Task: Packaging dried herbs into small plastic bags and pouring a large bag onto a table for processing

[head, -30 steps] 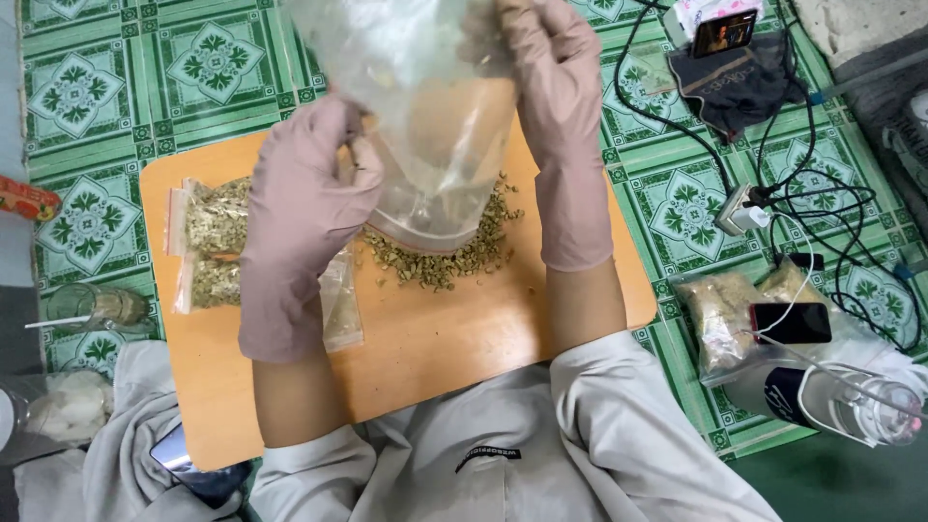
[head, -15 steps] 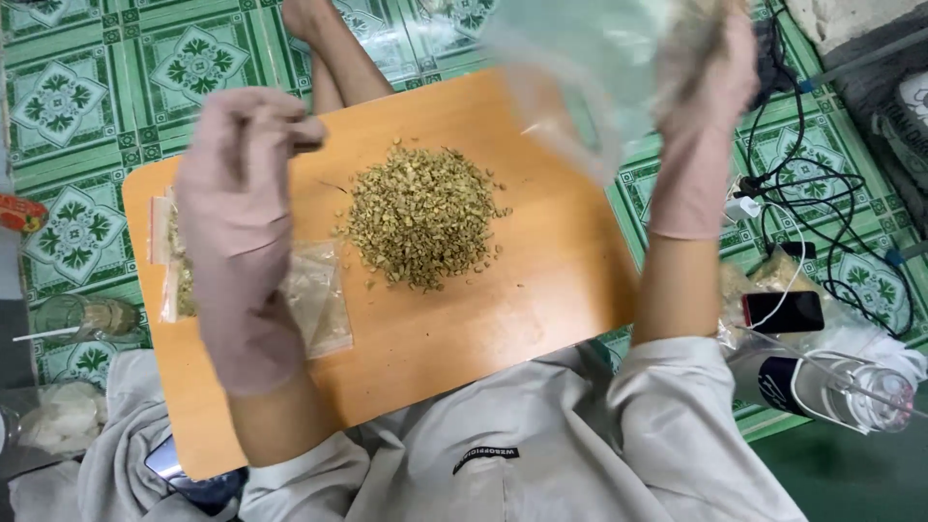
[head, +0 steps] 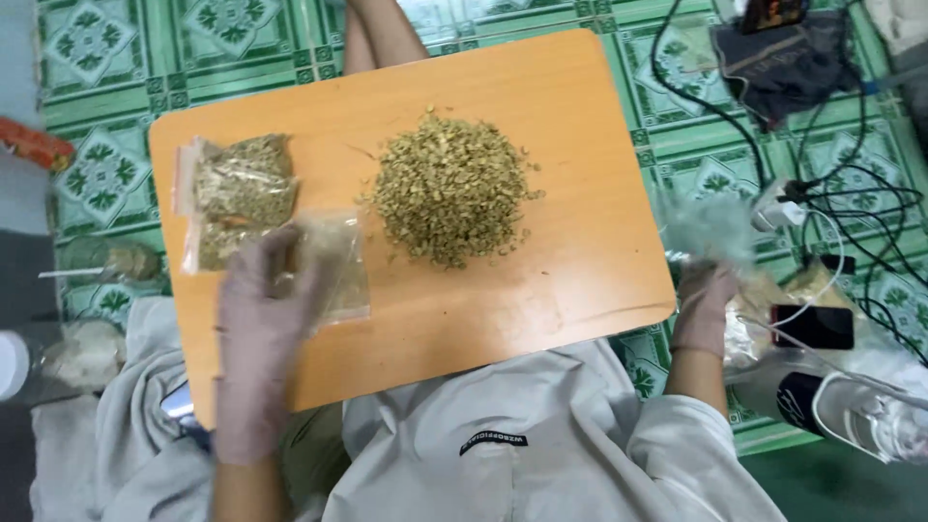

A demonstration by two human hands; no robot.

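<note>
You've carried the emptied clear bag (head: pixel 710 227) off the worktop's (head: pixel 580 116) right edge, right hand (head: pixel 704 307) still grasping it; your left hand (head: pixel 259 319) now rests flat, grip released, on the small pouches (head: pixel 329 266) beside the dried-herb heap (head: pixel 449 188) mid-worktop.

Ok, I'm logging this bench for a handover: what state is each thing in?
Pile of dried bits: loose, heaped on the board.
Filled bags: packed, lying flat.
Empty small bag: flat, under left hand.
Big clear bag: emptied, crumpled in right hand.
Phone: screen dark.
</note>
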